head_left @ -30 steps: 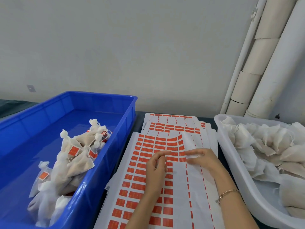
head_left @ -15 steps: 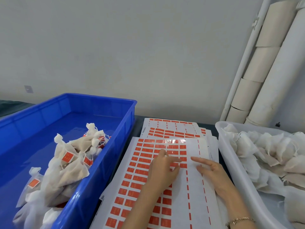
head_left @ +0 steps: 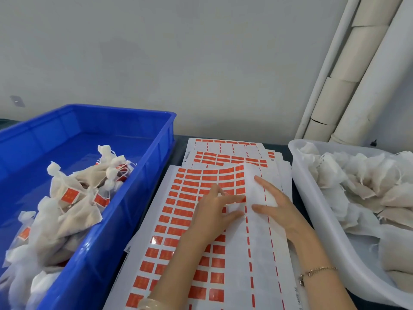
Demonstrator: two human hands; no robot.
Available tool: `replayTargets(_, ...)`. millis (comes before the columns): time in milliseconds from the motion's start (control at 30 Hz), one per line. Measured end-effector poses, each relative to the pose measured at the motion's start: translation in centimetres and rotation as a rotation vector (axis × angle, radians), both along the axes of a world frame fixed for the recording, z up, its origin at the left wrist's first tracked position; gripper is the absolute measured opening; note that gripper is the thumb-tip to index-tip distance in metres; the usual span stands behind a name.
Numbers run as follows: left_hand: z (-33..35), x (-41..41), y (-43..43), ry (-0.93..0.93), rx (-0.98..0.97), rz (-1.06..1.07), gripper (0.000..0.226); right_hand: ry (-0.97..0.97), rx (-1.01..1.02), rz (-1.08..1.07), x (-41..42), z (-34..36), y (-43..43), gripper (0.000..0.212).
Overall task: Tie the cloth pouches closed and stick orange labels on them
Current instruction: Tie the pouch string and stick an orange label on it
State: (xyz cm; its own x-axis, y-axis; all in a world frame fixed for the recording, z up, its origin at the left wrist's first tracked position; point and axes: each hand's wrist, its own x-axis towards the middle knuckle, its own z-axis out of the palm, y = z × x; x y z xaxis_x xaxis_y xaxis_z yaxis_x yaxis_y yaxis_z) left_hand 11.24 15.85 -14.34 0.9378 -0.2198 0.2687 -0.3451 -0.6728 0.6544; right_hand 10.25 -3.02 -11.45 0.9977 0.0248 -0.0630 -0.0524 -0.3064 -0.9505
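A top label sheet [head_left: 178, 222] with rows of orange labels lies on the table between two bins. My left hand [head_left: 212, 213] rests on it, fingers stretched right, with index fingertip and thumb tip at the last orange label column; whether a label is lifted I cannot tell. My right hand [head_left: 274, 209] presses flat with spread fingers on the stripped white part of the sheet. The sheet's far right corner [head_left: 245, 173] curls up. Tied, labelled cloth pouches [head_left: 73, 193] lie in the blue crate [head_left: 138, 198]. Unlabelled pouches [head_left: 357, 182] fill the white tub [head_left: 312, 209].
More label sheets [head_left: 223, 153] are stacked under and behind the top one. White pipes and cardboard tubes [head_left: 348, 86] stand against the wall at the back right. The crate and the tub close in the sheets on either side.
The sheet's far right corner, flat half a second ago, curls up again. My left fingers have stretched right to the edge of the labels, and my right hand has spread wider on the sheet.
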Motion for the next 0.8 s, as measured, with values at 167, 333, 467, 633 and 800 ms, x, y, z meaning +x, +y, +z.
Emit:
replayTargets(167, 0.1, -0.3, 0.0, -0.059, -0.036, 0.003, 0.043, 0.076, 0.202, 0.043, 0.0, 0.0, -0.6, 0.067)
replayTargets(333, 0.8, -0.6, 0.0, -0.140, -0.128, 0.010, 0.042, 0.093, 0.363, 0.108, 0.2, 0.0, -1.0, 0.068)
replayTargets(467, 1.1, -1.0, -0.1, -0.224, -0.174, 0.014, 0.040, 0.152, 0.383, 0.089, 0.2, 0.3, -0.6, 0.065)
replayTargets(633, 1.2, -1.0, -0.4, -0.291, -0.175, -0.005, 0.040, 0.188, 0.364, 0.063, -0.1, 0.5, -0.4, 0.052)
replayTargets(800, 0.9, -0.9, -0.7, -0.272, -0.172, -0.001, 0.037, 0.209, 0.360, -0.005, -0.5, 0.5, -0.2, 0.044)
